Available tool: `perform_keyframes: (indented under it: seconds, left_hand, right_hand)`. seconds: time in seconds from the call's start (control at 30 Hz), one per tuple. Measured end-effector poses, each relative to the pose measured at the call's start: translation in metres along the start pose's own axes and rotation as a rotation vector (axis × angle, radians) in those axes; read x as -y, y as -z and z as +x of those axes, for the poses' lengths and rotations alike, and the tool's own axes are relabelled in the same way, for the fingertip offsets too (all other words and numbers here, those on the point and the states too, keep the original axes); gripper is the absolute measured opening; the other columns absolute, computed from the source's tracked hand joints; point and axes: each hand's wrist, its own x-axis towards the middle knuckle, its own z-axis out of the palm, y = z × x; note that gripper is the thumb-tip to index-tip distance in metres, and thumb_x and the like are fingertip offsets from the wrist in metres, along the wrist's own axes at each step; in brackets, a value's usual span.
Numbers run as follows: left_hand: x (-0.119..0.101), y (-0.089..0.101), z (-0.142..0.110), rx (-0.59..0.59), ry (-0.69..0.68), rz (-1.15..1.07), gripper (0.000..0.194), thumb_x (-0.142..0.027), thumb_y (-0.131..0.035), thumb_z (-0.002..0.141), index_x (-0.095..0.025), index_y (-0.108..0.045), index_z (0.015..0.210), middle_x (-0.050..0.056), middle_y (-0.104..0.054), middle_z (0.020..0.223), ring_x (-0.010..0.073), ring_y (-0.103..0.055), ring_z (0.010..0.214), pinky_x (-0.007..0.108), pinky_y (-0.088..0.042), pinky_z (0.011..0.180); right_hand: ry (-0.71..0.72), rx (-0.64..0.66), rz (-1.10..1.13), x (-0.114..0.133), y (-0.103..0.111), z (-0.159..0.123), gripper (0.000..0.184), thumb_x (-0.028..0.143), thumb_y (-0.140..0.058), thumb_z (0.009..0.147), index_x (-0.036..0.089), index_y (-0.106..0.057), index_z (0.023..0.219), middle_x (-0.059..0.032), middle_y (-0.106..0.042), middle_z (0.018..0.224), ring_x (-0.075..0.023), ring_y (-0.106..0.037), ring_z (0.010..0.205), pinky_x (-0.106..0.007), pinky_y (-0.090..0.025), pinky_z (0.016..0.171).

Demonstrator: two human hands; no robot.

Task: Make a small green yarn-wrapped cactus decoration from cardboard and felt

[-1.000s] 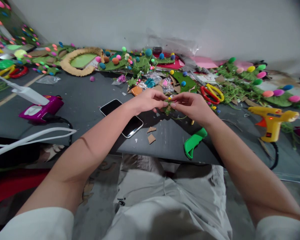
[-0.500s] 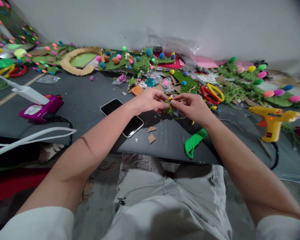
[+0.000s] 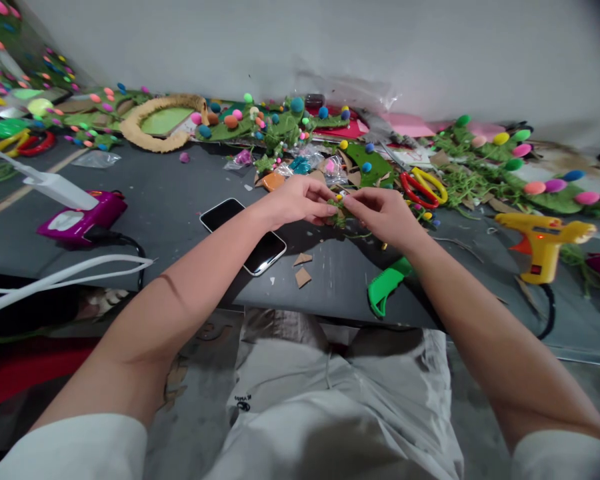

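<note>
Over the middle of the dark table, my left hand pinches a small green leafy craft piece with a yellow bead on it. My right hand closes on the same piece from the other side, thumb and forefinger together at its top. Fingers cover much of the piece, so its full shape is hidden. Under my left forearm lies a smartphone, screen up and dark. Near my right forearm rests a green plastic cutter-like tool.
A yellow hot glue gun with a red light stands at the right. Red-and-yellow-handled scissors lie beyond my right hand. At the left are a purple glue gun and white cable. Cardboard scraps lie near the front edge.
My right fingertips have shifted slightly at the top of the green piece, showing more of its yellow bead. My left hand stays almost still.
</note>
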Motion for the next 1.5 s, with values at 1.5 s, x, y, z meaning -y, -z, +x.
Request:
perform_keyframes:
  seconds: [1.5]
  left_hand:
    - [-0.006,-0.005,-0.004,0.011,-0.011,0.052,0.023,-0.023,-0.082,0.078,-0.011,-0.074,0.095,0.006,-0.073,0.083,0.0122,-0.068,0.072,0.031,-0.058,0.077]
  right_hand:
    - [0.003,0.027,-0.007,0.011,-0.001,-0.003,0.053,0.066,-0.062,0.087,0.018,-0.063,0.066,0.0016,-0.048,0.054,-0.0106,-0.040,0.053,-0.029,-0.028,0.051]
